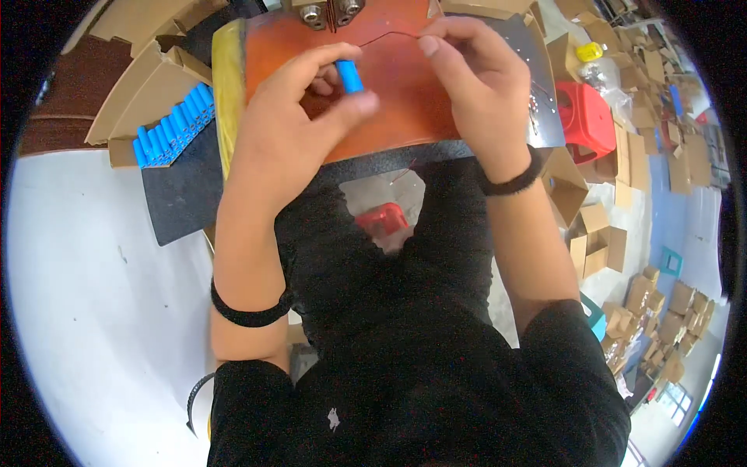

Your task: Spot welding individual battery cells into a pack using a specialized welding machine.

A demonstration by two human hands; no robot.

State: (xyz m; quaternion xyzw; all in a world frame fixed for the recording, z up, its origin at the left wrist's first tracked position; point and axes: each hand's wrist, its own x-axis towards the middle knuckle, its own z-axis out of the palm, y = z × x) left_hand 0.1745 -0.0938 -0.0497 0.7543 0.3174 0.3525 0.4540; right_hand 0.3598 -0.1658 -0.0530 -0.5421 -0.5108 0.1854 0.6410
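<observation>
Blue cell point(349, 76) pinched in left hand point(292, 117) | right hand point(475, 86) fingertips pinch thin wire point(389, 35)

Single head-worn fisheye view, straight down and close over the orange work surface point(405, 101), rim perhaps distorted

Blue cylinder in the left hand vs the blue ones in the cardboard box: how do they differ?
The blue cylinder is single, pinched in the left hand over the orange work surface. The boxed blue cylinders lie packed side by side in a row, untouched, in the open cardboard box off to the left. The held one shows only part of its length, the boxed ones more. Both share the same blue colour and cylinder shape.
</observation>
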